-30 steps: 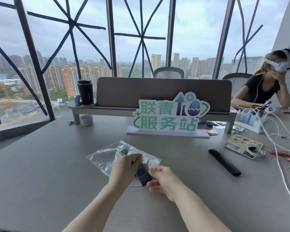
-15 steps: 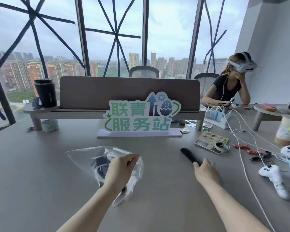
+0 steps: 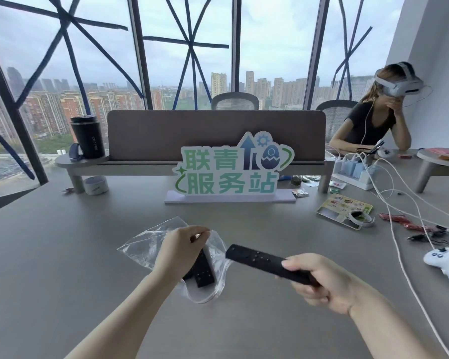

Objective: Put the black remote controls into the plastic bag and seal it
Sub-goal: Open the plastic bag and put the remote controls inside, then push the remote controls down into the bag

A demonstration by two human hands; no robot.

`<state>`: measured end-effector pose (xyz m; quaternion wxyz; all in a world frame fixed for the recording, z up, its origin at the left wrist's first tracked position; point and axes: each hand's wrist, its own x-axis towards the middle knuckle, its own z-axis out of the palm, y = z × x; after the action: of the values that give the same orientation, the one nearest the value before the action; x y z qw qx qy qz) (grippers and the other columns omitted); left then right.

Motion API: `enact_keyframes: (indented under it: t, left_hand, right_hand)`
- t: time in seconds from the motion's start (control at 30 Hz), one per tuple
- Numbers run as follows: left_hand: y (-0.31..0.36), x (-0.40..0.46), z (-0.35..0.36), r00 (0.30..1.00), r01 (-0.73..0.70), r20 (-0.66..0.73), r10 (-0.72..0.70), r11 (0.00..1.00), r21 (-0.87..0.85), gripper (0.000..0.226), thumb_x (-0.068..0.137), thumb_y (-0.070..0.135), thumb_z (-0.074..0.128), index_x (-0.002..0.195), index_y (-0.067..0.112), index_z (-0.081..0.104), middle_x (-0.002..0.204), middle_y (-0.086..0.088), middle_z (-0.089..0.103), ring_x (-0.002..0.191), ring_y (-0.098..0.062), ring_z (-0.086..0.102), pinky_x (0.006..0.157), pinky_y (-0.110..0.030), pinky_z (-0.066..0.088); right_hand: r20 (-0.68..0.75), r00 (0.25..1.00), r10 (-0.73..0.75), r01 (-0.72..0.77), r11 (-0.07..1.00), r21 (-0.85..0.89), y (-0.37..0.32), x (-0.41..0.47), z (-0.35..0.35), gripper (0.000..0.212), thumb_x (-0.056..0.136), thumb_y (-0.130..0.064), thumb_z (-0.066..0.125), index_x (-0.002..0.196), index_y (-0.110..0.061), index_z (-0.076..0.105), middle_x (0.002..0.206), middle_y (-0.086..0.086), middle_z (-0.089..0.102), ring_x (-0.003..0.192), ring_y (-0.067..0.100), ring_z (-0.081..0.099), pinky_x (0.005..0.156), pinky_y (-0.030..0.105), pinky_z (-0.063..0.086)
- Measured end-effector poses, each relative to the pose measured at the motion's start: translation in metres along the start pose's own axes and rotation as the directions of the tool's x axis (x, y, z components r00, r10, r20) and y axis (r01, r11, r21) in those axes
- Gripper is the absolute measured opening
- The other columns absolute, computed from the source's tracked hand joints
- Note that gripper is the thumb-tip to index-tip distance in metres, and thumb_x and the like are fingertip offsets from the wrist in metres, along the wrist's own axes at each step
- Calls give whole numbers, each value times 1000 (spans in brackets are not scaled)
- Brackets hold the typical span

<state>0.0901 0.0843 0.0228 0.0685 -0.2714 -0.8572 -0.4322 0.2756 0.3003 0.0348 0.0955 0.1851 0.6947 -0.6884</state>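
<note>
A clear plastic bag (image 3: 145, 246) lies on the grey table (image 3: 62, 255) in front of me. My left hand (image 3: 178, 251) pinches the bag's upper edge and holds its mouth apart. One black remote (image 3: 204, 272) lies inside the bag, partly under my left hand. My right hand (image 3: 319, 282) grips the near end of a long black remote (image 3: 257, 260). That remote is held above the table, its far tip just right of the bag's mouth.
A green and white sign (image 3: 231, 169) stands behind the bag. White cables (image 3: 399, 242), a white game controller (image 3: 445, 264), a tape roll (image 3: 360, 218) and a card lie at the right. A person wearing a headset (image 3: 373, 120) sits at the far right.
My right hand reached right to the long remote on the table, took hold of it and carried it left toward the bag. My left hand kept hold of the bag.
</note>
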Motion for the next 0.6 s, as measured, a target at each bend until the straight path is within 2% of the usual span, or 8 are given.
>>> enact_keyframes:
  t: [0.1, 0.2, 0.27, 0.33, 0.43, 0.47, 0.53, 0.6]
  left_hand:
    - [2, -8, -7, 999, -32, 14, 32, 999, 21, 15, 86, 25, 61, 88, 29, 75, 47, 32, 60, 60, 13, 57, 57, -4, 40]
    - [1, -16, -13, 998, -58, 14, 58, 997, 48, 15, 85, 28, 62, 91, 32, 75, 73, 22, 72, 69, 2, 63, 70, -19, 51]
    - [-4, -18, -18, 998, -64, 14, 63, 996, 63, 16, 85, 29, 61, 93, 34, 74, 85, 17, 74, 74, -2, 63, 70, -16, 48]
    - [-8, -21, -23, 999, -52, 12, 51, 996, 73, 17, 86, 30, 59, 95, 35, 74, 87, 20, 71, 77, -2, 60, 67, -11, 41]
    - [-18, -27, -26, 999, -31, 25, 28, 995, 99, 18, 87, 34, 57, 96, 36, 73, 82, 16, 71, 73, -5, 58, 65, -15, 39]
    - [-21, -29, -26, 999, -15, 39, 11, 994, 105, 18, 87, 36, 56, 95, 37, 73, 79, 14, 72, 68, -4, 57, 61, -13, 38]
    - [-26, -35, -25, 996, -12, 87, 0, 990, 140, 18, 84, 37, 57, 93, 35, 73, 77, 9, 72, 67, -6, 58, 59, -15, 44]
    - [-27, -41, -25, 989, -45, 149, 16, 980, 195, 18, 80, 34, 58, 93, 31, 70, 84, 5, 72, 75, -14, 60, 69, -30, 52]
  right_hand:
    - [118, 992, 51, -35, 990, -134, -3, 7, 50, 21, 90, -32, 53, 88, -11, 52, 50, -2, 39, 35, 9, 20, 37, 20, 15]
    - [77, 997, 16, -12, 999, -45, 2, 39, 97, 21, 95, -36, 56, 85, -17, 59, 61, 0, 55, 37, 8, 27, 37, 19, 18]
    - [29, 999, -33, 32, 999, 24, 5, 55, 117, 18, 96, -31, 54, 94, -17, 65, 77, 3, 68, 39, 9, 31, 37, 19, 25]
    - [-216, 968, -127, 105, 988, -111, 12, 65, 123, 19, 95, -18, 52, 92, -9, 68, 78, 7, 72, 44, 13, 45, 43, 26, 36]
    - [-532, 790, -304, 99, 920, -378, 19, 65, 112, 15, 87, -17, 54, 81, -19, 68, 68, 1, 71, 64, 14, 60, 67, 34, 51]
    - [-526, 787, -323, 93, 905, -416, 18, 65, 109, 6, 87, -25, 57, 89, -26, 63, 69, -4, 67, 66, 13, 59, 66, 32, 49]
    - [-447, 836, -318, 61, 863, -501, 14, 69, 110, 30, 84, -40, 61, 112, -36, 51, 75, -9, 59, 69, 13, 57, 59, 28, 42]
    - [-397, 855, -334, 43, 808, -587, 13, 82, 112, 42, 84, -43, 59, 125, -37, 49, 84, -8, 57, 76, 16, 56, 63, 30, 39]
